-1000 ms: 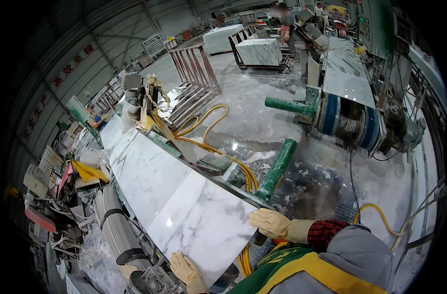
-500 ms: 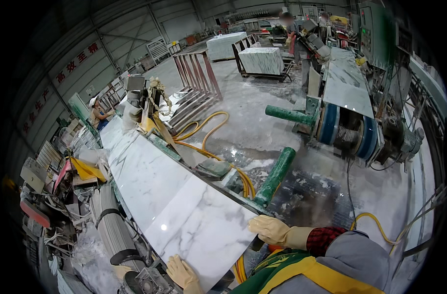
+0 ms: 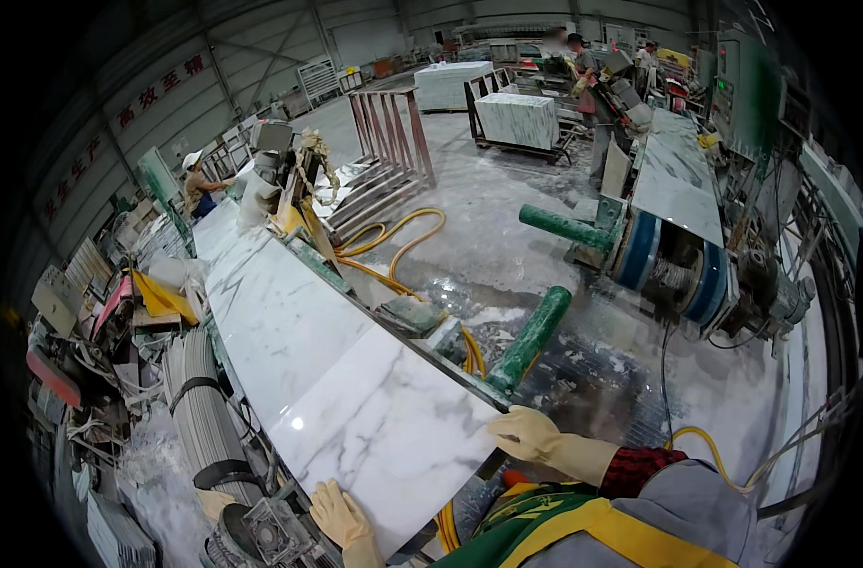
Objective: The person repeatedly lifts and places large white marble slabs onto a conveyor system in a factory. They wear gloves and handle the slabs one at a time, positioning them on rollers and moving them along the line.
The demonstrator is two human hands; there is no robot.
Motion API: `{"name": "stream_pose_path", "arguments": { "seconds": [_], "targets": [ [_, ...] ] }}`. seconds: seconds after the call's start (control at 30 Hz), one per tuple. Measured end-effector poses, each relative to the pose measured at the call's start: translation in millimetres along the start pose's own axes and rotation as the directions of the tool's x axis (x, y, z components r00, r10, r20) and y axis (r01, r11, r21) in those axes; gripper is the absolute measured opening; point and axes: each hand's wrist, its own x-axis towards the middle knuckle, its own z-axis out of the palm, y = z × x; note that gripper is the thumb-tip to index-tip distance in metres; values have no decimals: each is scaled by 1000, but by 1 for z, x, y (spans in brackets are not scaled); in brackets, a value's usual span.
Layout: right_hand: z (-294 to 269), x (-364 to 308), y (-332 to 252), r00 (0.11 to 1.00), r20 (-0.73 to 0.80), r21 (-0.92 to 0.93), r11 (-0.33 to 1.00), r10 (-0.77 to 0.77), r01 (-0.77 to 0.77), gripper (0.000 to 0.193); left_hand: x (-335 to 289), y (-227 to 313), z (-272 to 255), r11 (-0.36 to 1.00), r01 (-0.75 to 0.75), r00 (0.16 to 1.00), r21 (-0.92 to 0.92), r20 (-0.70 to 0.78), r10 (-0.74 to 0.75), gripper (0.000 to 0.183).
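A white marble slab (image 3: pixel 394 407) with grey veins lies on a long conveyor bed, its far edge meeting another marble slab (image 3: pixel 294 317). My left hand (image 3: pixel 340 514), in a cream rubber glove, rests on the near left edge with its fingers stretched over the polished top. At the near right corner my right hand (image 3: pixel 528 435), gloved alike, is closed round the slab's edge; its fingers under the stone are hidden.
A green pipe (image 3: pixel 534 336) juts out right of the slab. Yellow hoses (image 3: pixel 394 275) cross the wet floor. Grey bundled strips (image 3: pixel 202 407) and machinery line the left. Another conveyor with a blue-rimmed roller (image 3: pixel 637 249) stands right. A co-worker (image 3: pixel 200 185) is far left, others far right.
The view has turned slightly. Both hands keep to the same slab edges, and the slab shows no clear shift along the bed. The co-worker at far left now has an arm stretched forward.
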Motion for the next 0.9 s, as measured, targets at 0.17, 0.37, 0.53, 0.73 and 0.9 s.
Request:
{"name": "stream_pose_path", "arguments": {
  "seconds": [0.17,0.37,0.53,0.73,0.9],
  "targets": [
    [22,-24,2,895,82,142,884,438,-446,50,-1,5,-6,1000,10,999,-23,32,-10,45],
    [86,-40,21,756,635,710,266,161,-653,82,0,14,-21,999,19,999,-50,50,-17,45],
    [96,-2,-37,692,695,693,74,196,-717,84,1,15,-38,996,19,992,-84,124,-9,47],
    [160,-1,-29,816,492,852,28,302,-524,71,3,16,-43,995,-44,990,-84,130,55,52],
    [134,-15,-43,798,461,820,158,389,-551,72,66,10,-32,946,-286,950,-153,80,301,60]
  ]
}}
